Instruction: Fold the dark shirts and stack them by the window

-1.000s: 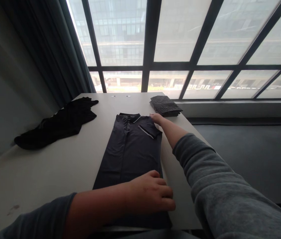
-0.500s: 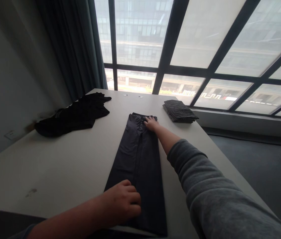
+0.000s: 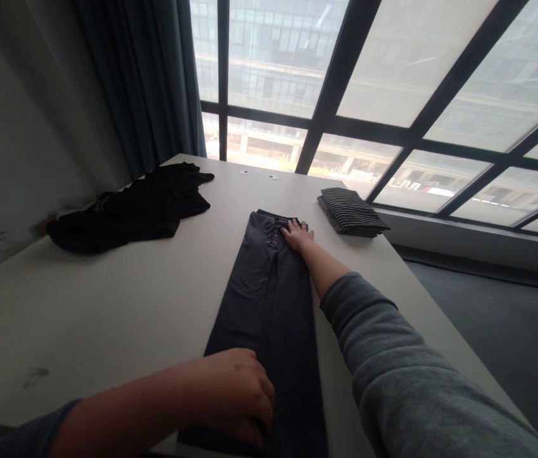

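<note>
A pair of dark grey trousers (image 3: pixel 273 299) lies lengthwise on the white table, with the waistband at the far end. A row of small round eyelets or buttons shows at the front. Across the right side of the waistband my right hand (image 3: pixel 298 235) rests with its fingers spread flat on the cloth. Over the lower legs, close to me, is my left hand (image 3: pixel 243 391), its fingers curled downward and closed. Its fingertips are partly hidden, so I cannot tell whether cloth is between them.
On the white table (image 3: pixel 121 305), a rumpled black garment (image 3: pixel 140 207) lies at the far left. A folded striped garment (image 3: pixel 352 211) sits on the right near the edge. Two small white discs (image 3: pixel 273 177) are set near the back. A window and a dark curtain (image 3: pixel 154 83) stand beyond.
My right hand's fingers have spread wider on the waistband. My left hand has turned and lowered slightly over the legs, its fingers pointing down more. The view has shifted a little.
</note>
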The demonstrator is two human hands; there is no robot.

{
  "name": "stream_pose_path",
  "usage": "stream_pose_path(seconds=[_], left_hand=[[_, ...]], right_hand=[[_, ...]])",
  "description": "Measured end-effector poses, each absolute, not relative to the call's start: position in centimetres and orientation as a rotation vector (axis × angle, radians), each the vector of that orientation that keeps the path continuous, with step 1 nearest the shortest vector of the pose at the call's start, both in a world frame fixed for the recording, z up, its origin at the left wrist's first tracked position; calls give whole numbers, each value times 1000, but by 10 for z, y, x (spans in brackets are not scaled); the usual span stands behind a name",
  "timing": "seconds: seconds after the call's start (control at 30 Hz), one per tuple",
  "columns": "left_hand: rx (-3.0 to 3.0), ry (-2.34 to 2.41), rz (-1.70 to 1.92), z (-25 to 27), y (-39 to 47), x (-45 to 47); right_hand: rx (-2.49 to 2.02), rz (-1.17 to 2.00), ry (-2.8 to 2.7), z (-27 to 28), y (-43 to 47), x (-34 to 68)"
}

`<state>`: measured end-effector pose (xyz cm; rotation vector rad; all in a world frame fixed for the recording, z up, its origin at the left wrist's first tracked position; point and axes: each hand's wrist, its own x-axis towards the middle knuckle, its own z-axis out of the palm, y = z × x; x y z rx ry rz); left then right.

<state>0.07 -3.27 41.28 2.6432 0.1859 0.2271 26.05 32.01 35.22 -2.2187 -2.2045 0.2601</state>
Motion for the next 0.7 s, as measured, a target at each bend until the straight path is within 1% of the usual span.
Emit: stream_pose_path(seconds=[0.1, 0.27, 0.37, 0.5, 0.7], left_hand=[[2525, 234, 223, 420, -4, 8], [2633, 901, 439, 404, 32, 14], [2644, 1127, 332, 383, 40, 8], [2599, 1224, 116, 371, 42, 3], [2550, 1274, 53, 380, 43, 7]], right_hand=[[-2249, 259, -2194, 354, 317, 260], [-2262, 298, -2192, 357, 315, 258], [-2248, 289, -2192, 356, 318, 259], [-2247, 290, -2201, 353, 322, 261], [-2246, 296, -2198, 354, 330, 260]])
